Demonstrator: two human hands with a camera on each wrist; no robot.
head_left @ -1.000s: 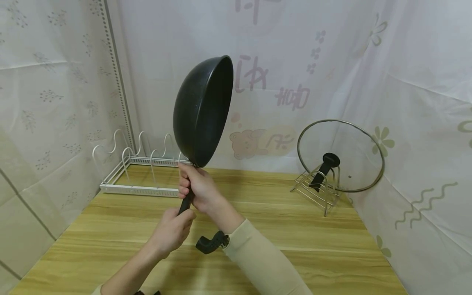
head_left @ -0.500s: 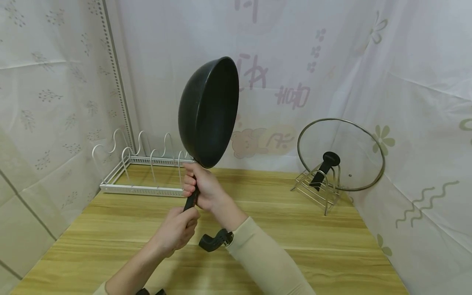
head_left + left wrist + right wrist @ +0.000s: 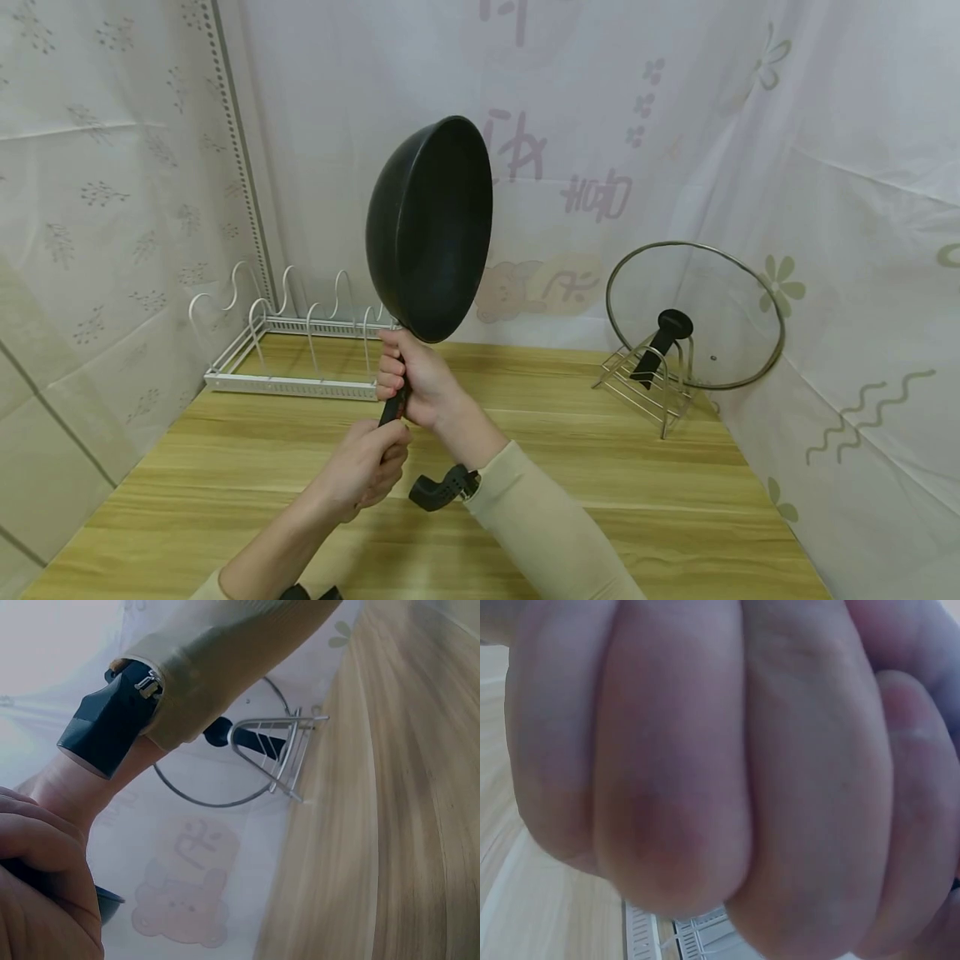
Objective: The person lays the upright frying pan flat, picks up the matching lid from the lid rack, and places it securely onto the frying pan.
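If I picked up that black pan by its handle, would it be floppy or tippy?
Probably not floppy: the pan rises above its handle without sagging. It may feel top-heavy, since the big bowl is all at one end. It might twist, because the handle looks thin beside that wide bowl.

The right hand [image 3: 420, 379] grips just above the left hand [image 3: 362, 468], both curled. The left forearm [image 3: 277, 537] slants up, mostly bare; the pale right sleeve [image 3: 551, 525] stops short of the wrist [image 3: 471, 437].
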